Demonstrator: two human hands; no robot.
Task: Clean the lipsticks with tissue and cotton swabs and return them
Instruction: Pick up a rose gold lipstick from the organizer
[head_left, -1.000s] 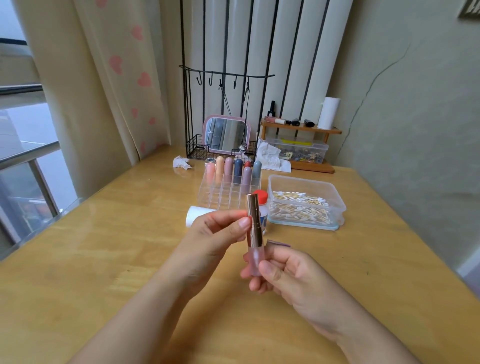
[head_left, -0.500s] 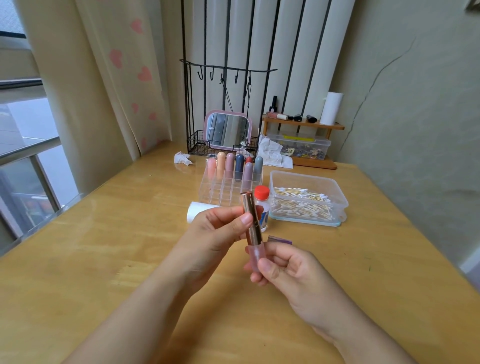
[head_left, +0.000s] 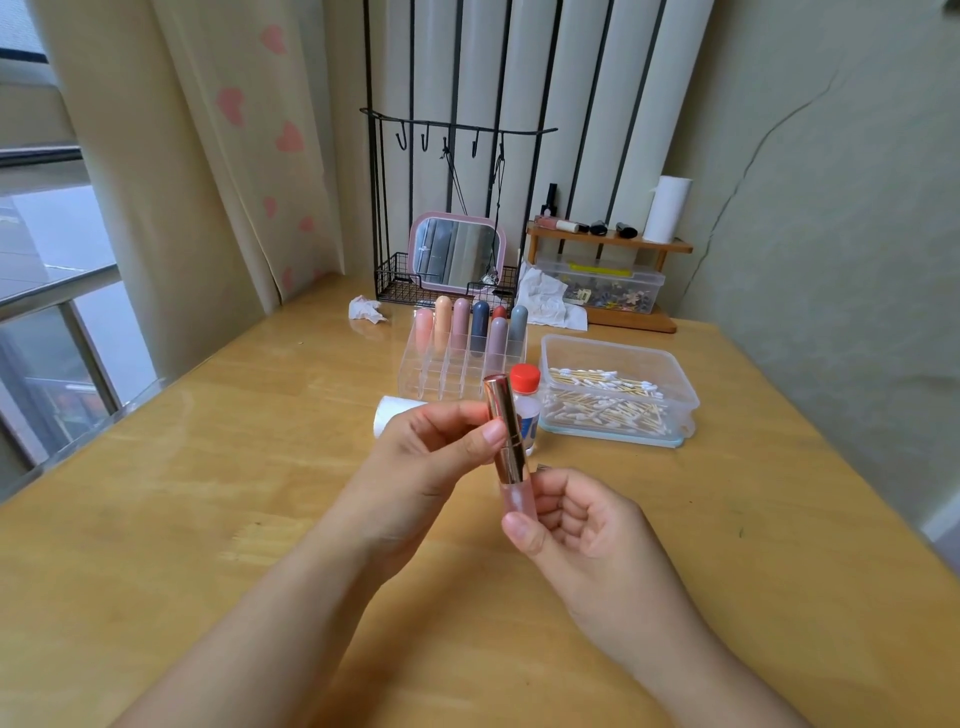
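Mid-task, by the look of it. Left hand (head_left: 431, 457) pinching the rose-gold cap of a lip gloss (head_left: 506, 441), thumb on the front and fingers behind. Right hand (head_left: 576, 525) curled round the clear pink tube at the bottom, thumb across it. Gloss held upright over the table (head_left: 208, 493), just in front of the organizer (head_left: 457, 364) and not touching it. Cap seated on the tube, so either about to twist open or just closed; impossible to say which.

No tissue or swab in either hand. Not obvious whether this one is cleaned yet.

Done so far, judging by the layout: seven lipsticks (head_left: 470, 325) standing in the back slots of the organizer, front slots bare. Crumpled tissue (head_left: 366, 309) lying off to the back left, another tissue (head_left: 548, 299) by the shelf; probably used, though hard to be sure.

Left to do, probably: open the gloss, wipe it, close it, drop it into a free slot. Swabs (head_left: 605, 400) waiting in the box on the right, red-capped bottle (head_left: 524, 410) just behind the gloss, tissue roll (head_left: 395, 415) lying half hidden behind the left hand. Whether the parked lipsticks are cleaned or still queued can't be told from here.
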